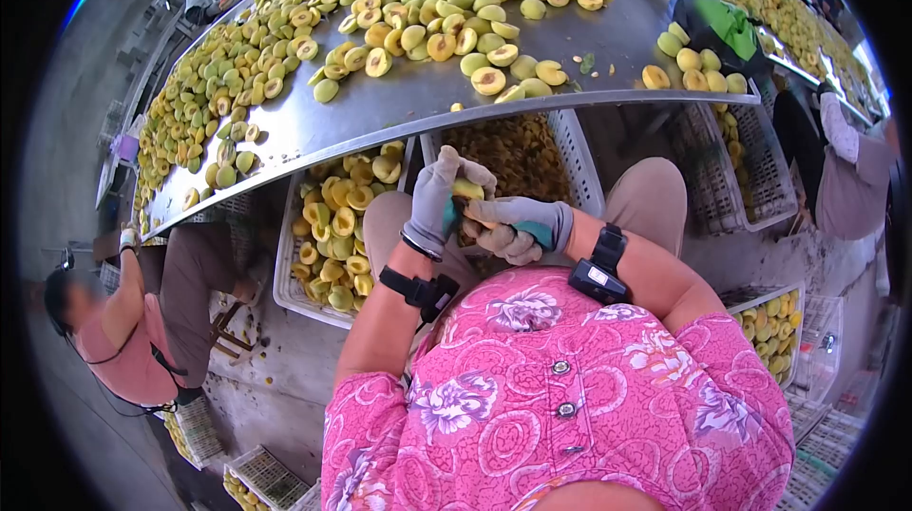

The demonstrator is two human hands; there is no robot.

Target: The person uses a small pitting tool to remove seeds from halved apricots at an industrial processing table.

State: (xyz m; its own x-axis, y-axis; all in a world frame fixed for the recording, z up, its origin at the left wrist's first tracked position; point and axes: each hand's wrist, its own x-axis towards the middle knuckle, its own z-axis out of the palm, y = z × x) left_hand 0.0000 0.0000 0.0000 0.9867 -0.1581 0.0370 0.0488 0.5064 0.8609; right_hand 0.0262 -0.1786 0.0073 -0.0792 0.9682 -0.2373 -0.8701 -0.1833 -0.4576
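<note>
My left hand [445,196], in a grey glove with a green palm, is closed around a yellow-green peach half [466,189]. Right against it is my right hand [522,226], gloved the same way, with its fingers curled in. Something thin and orange-brown shows between the right fingers at the fruit, but I cannot make out what it is. Both hands are above my lap, just over the near side of a crate of brown pits and scraps [518,145]. To the left stands a white crate [309,297] of hollowed peach halves.
A metal table [380,122] spans the front, heaped with halved peaches [418,12]. At its right end lie several peaches [698,65] and a green bag [730,28]. A person in pink [128,350] sits at left. More crates [750,179] stand at right.
</note>
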